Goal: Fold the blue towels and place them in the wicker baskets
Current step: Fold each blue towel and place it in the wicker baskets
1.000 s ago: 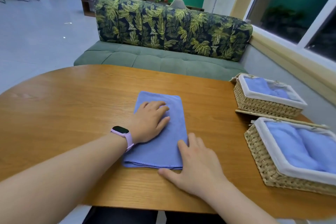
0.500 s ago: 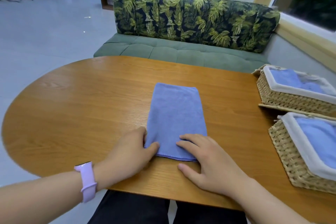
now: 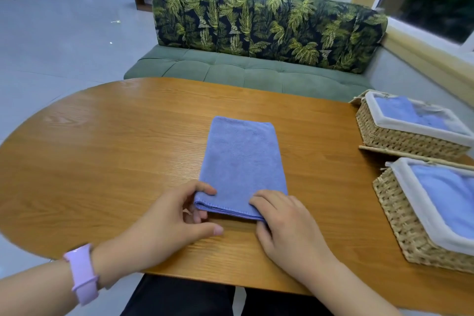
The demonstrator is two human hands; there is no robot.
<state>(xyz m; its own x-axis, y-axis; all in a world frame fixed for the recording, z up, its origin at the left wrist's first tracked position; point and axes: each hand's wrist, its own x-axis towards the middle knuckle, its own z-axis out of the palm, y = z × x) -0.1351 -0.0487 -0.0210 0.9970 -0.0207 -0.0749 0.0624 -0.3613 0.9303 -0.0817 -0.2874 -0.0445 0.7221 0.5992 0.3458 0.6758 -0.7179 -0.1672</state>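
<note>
— Item?
— Blue towel (image 3: 242,161), microfibre by the look, folded to a long narrow rectangle. Lying flat on the table (image 3: 102,156), near the middle, long axis running away from the seat; well apart from both baskets.

— Handling?
— Probably light, soft and limp, with no stiffness to hold a shape once lifted. Napped surface, likely to grip the wood rather than slide. Not fragile. Layers liable to slip apart unless taken together.

— Hold points?
— Near short edge, at both corners, all layers pinched at once. For the next fold: lift that edge and carry it over to the far edge. For carrying: best supported from underneath, or the bundle sags open.

— Left hand (image 3: 177,215)?
— At the near left corner. One finger on top of the cloth, others curled under the edge, thumb off to the side on the wood. A pinch in the making, not clearly closed.

— Right hand (image 3: 284,223)?
— At the near right corner. Fingers on top of the cloth, thumb tucked under the hem; corner pinched.

— Destination?
— Near wicker basket (image 3: 400,215) and far wicker basket (image 3: 400,136), at the right edge of the table, white-lined, each already holding blue cloth.

— Status?
— Fold judged unfinished; still too long for a basket.
</note>
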